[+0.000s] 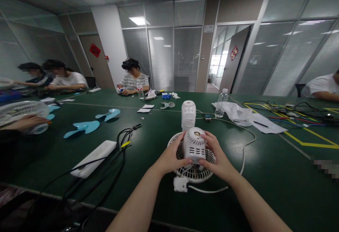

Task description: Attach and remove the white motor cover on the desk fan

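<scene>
Both my hands grip a white slotted motor cover (195,143) of a small fan, one on each side. My left hand (173,156) has its thumb along the cover's lower edge; my right hand (215,154) mirrors it, fingers reaching near the top. Beneath lies the round white fan grille (196,178), face down on the table. Behind the cover stands a white fan base or stand part (188,113). Close to the grille's front edge is a small white block (180,184) beside a white cord (209,191). How the cover joins the grille is hidden by my hands.
On the green table (153,143) lie a white power strip (94,158) with black cables and blue fan blades (83,128). A water bottle (221,103) and crumpled white paper (238,115) stand beyond. Another person's hand (30,122) touches a fan grille at left. Several people sit around.
</scene>
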Demonstrator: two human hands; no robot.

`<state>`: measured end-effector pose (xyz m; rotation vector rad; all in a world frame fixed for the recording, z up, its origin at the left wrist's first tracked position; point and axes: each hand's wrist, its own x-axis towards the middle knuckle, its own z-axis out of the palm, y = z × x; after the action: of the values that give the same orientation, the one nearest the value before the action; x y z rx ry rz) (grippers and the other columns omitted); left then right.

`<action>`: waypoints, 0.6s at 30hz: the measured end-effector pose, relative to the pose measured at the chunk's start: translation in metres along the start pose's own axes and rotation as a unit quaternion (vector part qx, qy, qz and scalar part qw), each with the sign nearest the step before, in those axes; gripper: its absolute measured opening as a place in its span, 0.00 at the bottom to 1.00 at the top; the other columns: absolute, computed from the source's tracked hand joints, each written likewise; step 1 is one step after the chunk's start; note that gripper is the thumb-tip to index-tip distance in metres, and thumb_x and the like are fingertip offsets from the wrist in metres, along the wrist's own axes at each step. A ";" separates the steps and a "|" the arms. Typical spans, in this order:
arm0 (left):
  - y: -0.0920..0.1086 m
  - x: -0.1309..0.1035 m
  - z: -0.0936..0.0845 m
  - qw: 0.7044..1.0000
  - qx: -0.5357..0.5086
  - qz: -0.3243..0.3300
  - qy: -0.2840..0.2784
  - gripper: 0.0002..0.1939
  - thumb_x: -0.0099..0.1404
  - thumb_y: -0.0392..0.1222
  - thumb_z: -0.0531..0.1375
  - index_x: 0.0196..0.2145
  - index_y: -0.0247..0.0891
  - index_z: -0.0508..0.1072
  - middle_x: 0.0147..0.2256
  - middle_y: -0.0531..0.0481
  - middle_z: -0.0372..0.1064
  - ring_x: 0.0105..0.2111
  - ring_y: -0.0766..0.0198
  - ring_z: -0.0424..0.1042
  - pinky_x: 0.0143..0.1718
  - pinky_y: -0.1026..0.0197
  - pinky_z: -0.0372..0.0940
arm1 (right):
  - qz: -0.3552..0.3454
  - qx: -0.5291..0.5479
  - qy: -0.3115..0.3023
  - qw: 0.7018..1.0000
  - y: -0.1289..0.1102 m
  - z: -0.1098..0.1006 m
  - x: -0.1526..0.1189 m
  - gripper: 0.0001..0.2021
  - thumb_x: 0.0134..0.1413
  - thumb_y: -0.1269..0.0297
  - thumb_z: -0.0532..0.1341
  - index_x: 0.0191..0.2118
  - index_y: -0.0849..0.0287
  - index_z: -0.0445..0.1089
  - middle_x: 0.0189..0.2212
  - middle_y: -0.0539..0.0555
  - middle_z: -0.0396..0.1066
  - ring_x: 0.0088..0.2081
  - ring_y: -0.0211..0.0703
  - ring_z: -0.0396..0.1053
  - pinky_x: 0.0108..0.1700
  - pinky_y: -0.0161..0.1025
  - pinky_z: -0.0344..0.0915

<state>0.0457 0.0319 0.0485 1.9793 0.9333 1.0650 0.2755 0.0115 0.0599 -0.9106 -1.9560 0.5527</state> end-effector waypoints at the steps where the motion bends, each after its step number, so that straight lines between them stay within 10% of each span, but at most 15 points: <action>1: 0.001 0.000 -0.002 1.000 -0.007 0.000 -0.008 0.51 0.50 0.46 0.70 0.66 0.47 0.47 0.64 0.45 0.50 0.63 0.46 0.52 0.64 0.44 0.48 | 0.013 0.027 -0.025 0.999 0.002 -0.003 0.000 0.38 0.49 0.59 0.66 0.64 0.47 0.50 0.65 0.57 0.45 0.63 0.58 0.53 0.59 0.55 0.61; 18: 0.000 0.001 -0.006 0.999 0.010 -0.015 -0.049 0.53 0.49 0.45 0.70 0.66 0.46 0.46 0.65 0.43 0.49 0.63 0.44 0.51 0.63 0.42 0.47 | 0.104 0.127 -0.078 0.983 0.006 -0.011 -0.001 0.51 0.47 0.67 0.68 0.68 0.43 0.33 0.67 0.60 0.45 0.63 0.55 0.54 0.62 0.61 0.53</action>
<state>0.0403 0.0343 0.0513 2.0080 0.9215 0.9360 0.2876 0.0146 0.0610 -0.9352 -1.8827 0.9974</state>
